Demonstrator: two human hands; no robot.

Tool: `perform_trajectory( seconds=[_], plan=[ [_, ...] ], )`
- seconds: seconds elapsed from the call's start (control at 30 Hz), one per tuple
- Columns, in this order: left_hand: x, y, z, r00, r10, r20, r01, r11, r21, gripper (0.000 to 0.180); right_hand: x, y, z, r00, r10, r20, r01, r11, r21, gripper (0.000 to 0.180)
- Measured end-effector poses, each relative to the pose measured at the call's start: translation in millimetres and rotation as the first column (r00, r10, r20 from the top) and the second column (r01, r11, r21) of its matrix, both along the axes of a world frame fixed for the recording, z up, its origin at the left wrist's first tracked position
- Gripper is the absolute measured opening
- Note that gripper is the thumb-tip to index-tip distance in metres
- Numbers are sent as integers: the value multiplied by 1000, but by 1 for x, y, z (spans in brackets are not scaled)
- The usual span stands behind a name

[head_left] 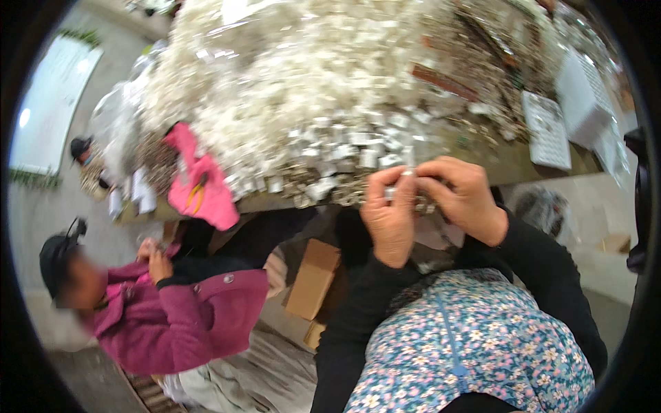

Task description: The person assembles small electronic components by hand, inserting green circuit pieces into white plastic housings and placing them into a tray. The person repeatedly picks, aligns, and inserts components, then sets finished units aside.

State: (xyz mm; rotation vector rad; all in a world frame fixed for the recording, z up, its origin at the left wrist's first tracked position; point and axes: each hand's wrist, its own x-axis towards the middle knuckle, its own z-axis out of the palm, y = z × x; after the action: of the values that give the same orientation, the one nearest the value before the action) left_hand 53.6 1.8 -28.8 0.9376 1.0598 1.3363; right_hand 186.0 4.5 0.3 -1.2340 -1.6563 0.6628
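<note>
My left hand [389, 217] and my right hand [463, 196] meet at the table's near edge, fingertips pinched together on a small silvery metal part [401, 187]. Both wrists wear black sleeves above a floral apron. Just beyond my fingers lies a heap of small white and metal pieces [323, 103] that covers most of the table [523, 165]. How each hand shares the grip is partly hidden by the fingers.
A person in a magenta jacket [179, 316] sits at my left, hands raised near the table. A pink cloth with pliers [200, 186] hangs over the edge. White trays [547, 131] stand at the right. A cardboard box [313, 279] sits on the floor below.
</note>
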Motion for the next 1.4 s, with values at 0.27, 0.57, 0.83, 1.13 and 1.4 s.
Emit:
perform_trajectory(
  seconds=[0.27, 0.57, 0.83, 1.13, 1.4],
  plan=[
    [-3, 6, 2, 983, -94, 155, 80, 992, 95, 16, 2, 8, 7, 982, 53, -184, -105, 953, -285, 7],
    [-7, 5, 5, 999, -45, -16, 45, 999, -18, 12, 16, 23, -6, 968, 248, -43, -252, 957, -148, 13],
    [-4, 11, 2, 954, -53, 296, 91, 989, -118, 19, 27, 26, 7, 904, 179, -390, -315, 893, -322, 12],
    [1, 13, 8, 988, -30, 153, 40, 997, -63, 20, 18, 23, -11, 967, 179, -183, -182, 983, 2, 15],
    [4, 21, 23, 996, -48, -74, 52, 997, 54, 21, 16, 22, -10, 908, 140, -395, -189, 978, -86, 13]
  ],
)
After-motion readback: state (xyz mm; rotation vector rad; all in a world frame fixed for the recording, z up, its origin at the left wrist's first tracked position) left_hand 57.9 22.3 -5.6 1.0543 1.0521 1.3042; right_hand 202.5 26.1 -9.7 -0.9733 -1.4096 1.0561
